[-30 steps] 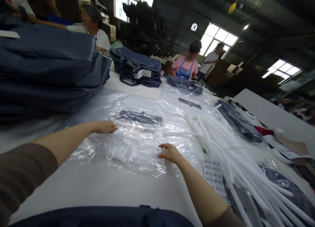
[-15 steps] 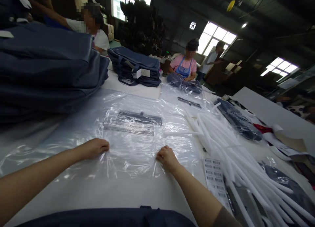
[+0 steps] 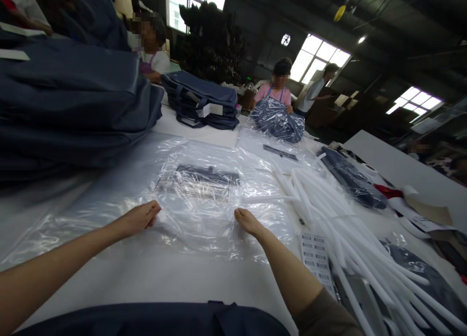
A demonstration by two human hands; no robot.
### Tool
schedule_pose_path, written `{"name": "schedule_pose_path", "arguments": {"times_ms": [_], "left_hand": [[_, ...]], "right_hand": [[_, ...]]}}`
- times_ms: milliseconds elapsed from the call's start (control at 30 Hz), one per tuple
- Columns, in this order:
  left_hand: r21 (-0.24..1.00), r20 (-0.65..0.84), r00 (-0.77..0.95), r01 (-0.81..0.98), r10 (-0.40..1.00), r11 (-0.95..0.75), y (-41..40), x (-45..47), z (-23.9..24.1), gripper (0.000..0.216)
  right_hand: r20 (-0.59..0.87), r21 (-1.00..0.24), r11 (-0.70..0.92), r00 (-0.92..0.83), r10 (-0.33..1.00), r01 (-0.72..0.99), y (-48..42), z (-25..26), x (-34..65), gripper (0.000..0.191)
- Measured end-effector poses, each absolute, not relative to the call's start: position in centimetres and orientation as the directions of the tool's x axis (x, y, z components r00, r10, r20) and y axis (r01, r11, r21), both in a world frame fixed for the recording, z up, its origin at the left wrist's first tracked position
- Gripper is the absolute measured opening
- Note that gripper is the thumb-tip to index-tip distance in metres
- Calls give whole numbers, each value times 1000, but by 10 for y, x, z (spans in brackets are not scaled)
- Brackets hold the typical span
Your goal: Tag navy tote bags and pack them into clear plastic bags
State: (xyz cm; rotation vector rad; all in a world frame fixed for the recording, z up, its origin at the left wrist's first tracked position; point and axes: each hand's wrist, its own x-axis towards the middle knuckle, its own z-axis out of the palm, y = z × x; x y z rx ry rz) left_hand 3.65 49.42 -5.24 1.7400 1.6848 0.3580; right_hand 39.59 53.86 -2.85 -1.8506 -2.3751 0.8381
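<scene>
A clear plastic bag (image 3: 197, 224) with dark printed panels lies on the white table in front of me. My left hand (image 3: 148, 214) is closed on its near edge at the left. On the right, my right hand (image 3: 245, 220) pinches the same near edge. The film between the two hands is lifted and wrinkled. Closest to me, the top of a navy bag (image 3: 153, 319) shows along the bottom of the view.
Stacked navy bags (image 3: 69, 93) rise at the left, with another pile (image 3: 202, 100) behind. White foam tubes (image 3: 339, 224) and a barcode label sheet (image 3: 316, 258) lie at the right. Across the table, a person (image 3: 279, 85) handles a plastic-wrapped navy bag (image 3: 277, 119).
Both my hands, still gripping the plastic bag, have risen slightly, and its near edge has shifted. Across the table, the co-worker has raised the wrapped bag. At the left, another person has moved.
</scene>
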Motion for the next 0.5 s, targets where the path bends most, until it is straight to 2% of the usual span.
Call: {"name": "schedule_pose_path", "arguments": {"times_ms": [67, 100, 167, 200, 233, 267, 367, 400, 467, 500], "left_hand": [[568, -119, -1, 820, 993, 69, 496, 45, -35, 39], [515, -70, 8, 857, 997, 30, 494, 50, -25, 38], [398, -33, 132, 911, 991, -108, 485, 62, -7, 38], [347, -25, 202, 920, 979, -181, 479, 69, 0, 38], [314, -11, 261, 917, 965, -245, 473, 76, 6, 36], [304, 9, 303, 907, 953, -292, 468, 83, 11, 32], [314, 63, 358, 879, 932, -359, 457, 93, 19, 24], [285, 57, 370, 884, 927, -371, 455, 89, 20, 18], [172, 2, 367, 916, 930, -362, 452, 66, 21, 9], [112, -16, 335, 937, 942, -332, 450, 46, 22, 17]], "right_hand": [[-219, -392, 176, -277, 936, 903, 525, -20, 386, 36], [-139, -365, 232, -300, 944, 901, 515, -16, 379, 49], [46, -287, 400, -405, 913, 870, 495, -11, 362, 83], [124, -250, 475, -459, 880, 844, 486, -10, 352, 90], [174, -228, 525, -496, 851, 820, 478, -9, 341, 87], [187, -228, 548, -516, 836, 805, 473, -10, 330, 76], [86, -268, 508, -505, 859, 818, 476, -15, 304, 29], [42, -278, 476, -485, 874, 834, 482, -17, 303, 23], [-5, -301, 385, -405, 914, 873, 496, -18, 319, 22], [-2, -318, 324, -343, 939, 891, 502, -18, 337, 21]]}}
